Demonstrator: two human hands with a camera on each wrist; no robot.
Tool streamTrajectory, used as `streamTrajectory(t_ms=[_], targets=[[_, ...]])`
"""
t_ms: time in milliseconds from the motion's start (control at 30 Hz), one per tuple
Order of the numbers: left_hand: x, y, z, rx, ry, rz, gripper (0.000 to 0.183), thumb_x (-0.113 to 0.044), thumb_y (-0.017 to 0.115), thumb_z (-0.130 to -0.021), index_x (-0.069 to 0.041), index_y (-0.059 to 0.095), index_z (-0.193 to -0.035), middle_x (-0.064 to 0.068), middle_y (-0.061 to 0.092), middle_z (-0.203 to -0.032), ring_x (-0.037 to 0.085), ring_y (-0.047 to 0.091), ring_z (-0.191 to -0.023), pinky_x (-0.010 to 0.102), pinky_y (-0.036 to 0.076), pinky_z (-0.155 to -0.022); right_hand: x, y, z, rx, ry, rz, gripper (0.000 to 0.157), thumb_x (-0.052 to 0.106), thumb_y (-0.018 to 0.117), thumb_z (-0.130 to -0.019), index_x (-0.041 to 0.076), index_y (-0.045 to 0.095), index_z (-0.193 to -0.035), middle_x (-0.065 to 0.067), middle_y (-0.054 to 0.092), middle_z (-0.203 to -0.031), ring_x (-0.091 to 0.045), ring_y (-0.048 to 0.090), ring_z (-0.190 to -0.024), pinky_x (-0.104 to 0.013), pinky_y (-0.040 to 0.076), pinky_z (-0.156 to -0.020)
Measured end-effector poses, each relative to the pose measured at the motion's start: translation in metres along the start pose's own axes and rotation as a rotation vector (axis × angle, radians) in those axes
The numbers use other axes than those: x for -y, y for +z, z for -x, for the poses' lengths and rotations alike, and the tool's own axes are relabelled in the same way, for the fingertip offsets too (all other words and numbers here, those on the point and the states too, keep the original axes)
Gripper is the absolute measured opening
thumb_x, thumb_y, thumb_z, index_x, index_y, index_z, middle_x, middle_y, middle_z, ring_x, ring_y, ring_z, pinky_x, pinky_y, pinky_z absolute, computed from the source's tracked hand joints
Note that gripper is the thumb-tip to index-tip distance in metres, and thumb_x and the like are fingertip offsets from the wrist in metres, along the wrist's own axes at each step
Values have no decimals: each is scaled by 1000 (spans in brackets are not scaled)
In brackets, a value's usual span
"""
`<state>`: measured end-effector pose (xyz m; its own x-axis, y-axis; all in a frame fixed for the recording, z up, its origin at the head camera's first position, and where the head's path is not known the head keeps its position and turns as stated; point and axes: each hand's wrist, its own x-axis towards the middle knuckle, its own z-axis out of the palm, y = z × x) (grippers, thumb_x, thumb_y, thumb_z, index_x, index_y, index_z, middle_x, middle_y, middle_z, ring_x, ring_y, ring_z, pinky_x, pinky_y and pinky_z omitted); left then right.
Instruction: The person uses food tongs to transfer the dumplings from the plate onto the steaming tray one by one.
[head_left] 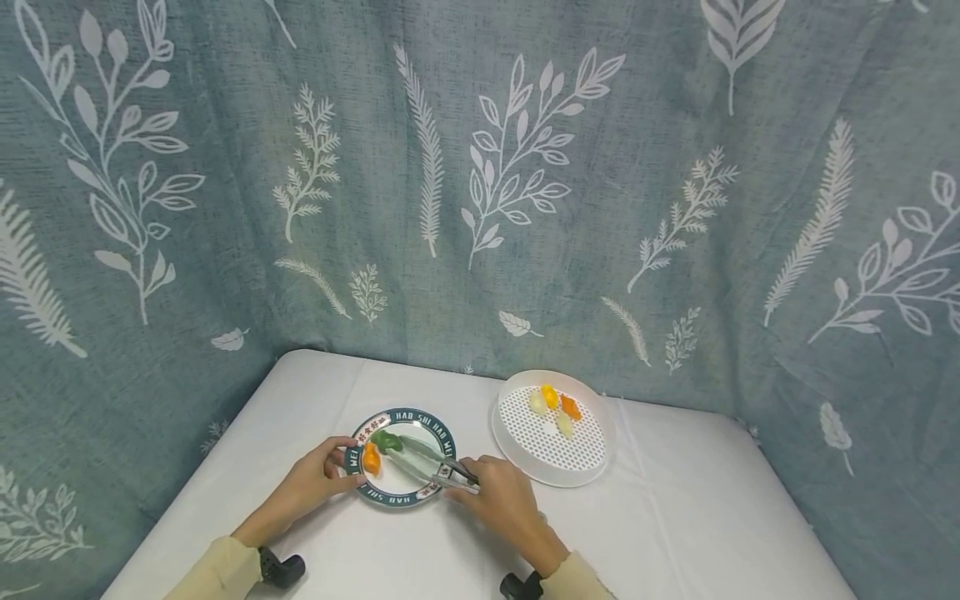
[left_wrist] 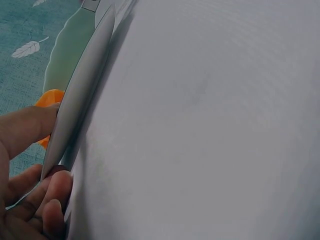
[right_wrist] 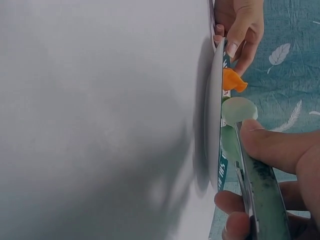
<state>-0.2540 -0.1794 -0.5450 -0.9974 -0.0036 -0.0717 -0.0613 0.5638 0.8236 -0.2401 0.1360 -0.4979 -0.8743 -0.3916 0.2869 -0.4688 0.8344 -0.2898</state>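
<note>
A white plate [head_left: 401,479] with a dark green lettered rim lies on the table. My left hand [head_left: 318,475] grips its left edge, the thumb over the rim and fingers curled beneath, as the left wrist view shows. The right hand [head_left: 498,496] holds metal tongs [right_wrist: 265,200] with pale green tips. Those tips reach across the plate to a green piece [head_left: 386,441], perhaps toy pepper, and overlap it in the head view. Beside it on the plate, close to the left thumb, sits an orange toy pepper-like piece [head_left: 371,459].
Behind and right of the plate stands a round white tray [head_left: 517,454] with a perforated base. It contains a yellow piece [head_left: 550,396], an orange piece [head_left: 571,407] and two pale pieces [head_left: 565,425]. A leaf-patterned curtain [head_left: 450,208] hangs behind the white-covered table [head_left: 712,517].
</note>
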Motion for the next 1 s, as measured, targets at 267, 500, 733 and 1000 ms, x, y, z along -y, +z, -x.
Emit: streamTrajectory(t_ms=[267, 500, 733, 1000], targets=[[-4, -1, 3, 3, 7, -4, 74, -33, 89, -80, -11, 54, -142, 5, 60, -105, 20, 51, -82, 34, 44, -66, 6, 5, -5, -21, -25, 19, 46, 48, 85, -80, 13, 79, -109, 13, 50, -67, -3, 39, -57, -22, 32, -50], [-4, -1, 4, 13, 6, -8, 71, -32, 88, -82, -13, 55, -142, 5, 61, -106, 20, 49, -82, 33, 42, -65, 10, 11, -9, -29, -35, 30, 48, 49, 84, -80, 12, 79, -110, 12, 50, -67, -4, 39, -57, -23, 31, -48], [-6, -3, 6, 14, 20, -8, 73, -33, 88, -82, -11, 54, -143, 5, 61, -107, 20, 50, -82, 34, 42, -66, 10, 14, -8, -47, -39, 32, 47, 46, 81, -85, 13, 78, -118, 8, 62, -72, -4, 43, -56, -22, 35, -48], [-6, -3, 6, 17, 23, 11, 73, -32, 88, -81, -10, 54, -142, 5, 61, -107, 20, 49, -82, 33, 42, -65, 5, 13, -6, -87, -58, 26, 43, 43, 79, -87, 11, 78, -117, 7, 63, -71, -4, 42, -56, -21, 35, -49]])
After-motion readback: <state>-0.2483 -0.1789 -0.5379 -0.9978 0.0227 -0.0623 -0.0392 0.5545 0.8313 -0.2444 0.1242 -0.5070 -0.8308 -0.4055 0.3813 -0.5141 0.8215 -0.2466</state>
